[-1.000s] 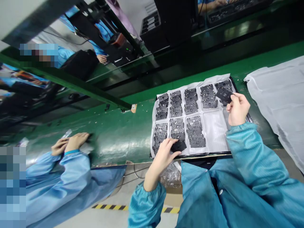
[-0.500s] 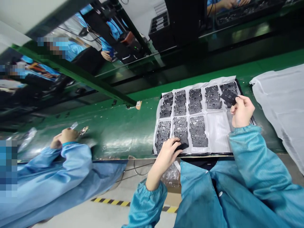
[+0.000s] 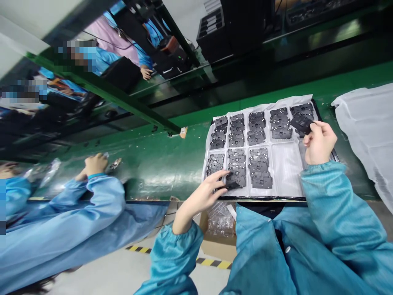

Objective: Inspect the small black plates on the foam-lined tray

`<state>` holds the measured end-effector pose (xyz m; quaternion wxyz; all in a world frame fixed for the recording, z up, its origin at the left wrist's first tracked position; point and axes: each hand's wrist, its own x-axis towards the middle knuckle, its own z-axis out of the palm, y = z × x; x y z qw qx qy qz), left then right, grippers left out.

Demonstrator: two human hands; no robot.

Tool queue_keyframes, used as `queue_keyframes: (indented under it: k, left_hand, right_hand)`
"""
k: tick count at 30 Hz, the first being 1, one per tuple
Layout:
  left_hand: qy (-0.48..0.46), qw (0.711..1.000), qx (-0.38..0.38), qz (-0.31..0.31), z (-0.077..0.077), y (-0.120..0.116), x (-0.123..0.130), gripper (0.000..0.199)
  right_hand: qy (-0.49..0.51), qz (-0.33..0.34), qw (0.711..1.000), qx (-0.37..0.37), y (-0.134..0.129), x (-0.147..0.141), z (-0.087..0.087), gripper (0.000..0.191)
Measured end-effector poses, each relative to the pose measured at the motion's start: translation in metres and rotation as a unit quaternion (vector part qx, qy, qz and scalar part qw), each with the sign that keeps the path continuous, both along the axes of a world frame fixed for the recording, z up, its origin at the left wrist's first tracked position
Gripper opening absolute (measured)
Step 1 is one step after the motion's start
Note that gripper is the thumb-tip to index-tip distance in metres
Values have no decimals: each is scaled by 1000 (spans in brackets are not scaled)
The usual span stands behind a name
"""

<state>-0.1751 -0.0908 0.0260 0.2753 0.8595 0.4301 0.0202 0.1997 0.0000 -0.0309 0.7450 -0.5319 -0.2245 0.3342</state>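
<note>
The right hand (image 3: 321, 141) pinches a plate (image 3: 300, 123) at 2 o'clock on the tray (image 3: 293, 189); the left hand (image 3: 206, 191) is loosely spread at 8. I count 8 stacks (image 3: 260, 169) in place; the 4 o'clock compartment (image 3: 286, 166) is unfilled.

Tray (image 3: 287, 168) on bench (image 3: 156, 164) — parts (image 3: 260, 168) inside, sheet (image 3: 367, 116) right, co-worker (image 3: 101, 192) left
</note>
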Motion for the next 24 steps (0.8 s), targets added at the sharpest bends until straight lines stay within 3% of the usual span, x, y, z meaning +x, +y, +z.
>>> queue_keyframes:
  k: [5,14,19,22,24]
  left_hand:
    - [21,998,-51,-35,-8,-5,13,27]
    - [-11,999,-38,-30,4,-5,18,31]
    - [-11,998,-46,-41,0,-10,18,27]
    - [15,999,-39,-34,-5,-13,15,28]
    - [16,999,-18,-27,-5,-16,13,27]
  right_hand:
    - [8,-3,1000,1,1,2,-2,16]
    - [5,3,1000,6,2,2,-5,18]
    - [14,-3,1000,-5,1,2,-2,17]
    - [1,48,998,-26,-1,0,-3,11]
    - [-59,112,991,-50,-3,-3,-6,9]
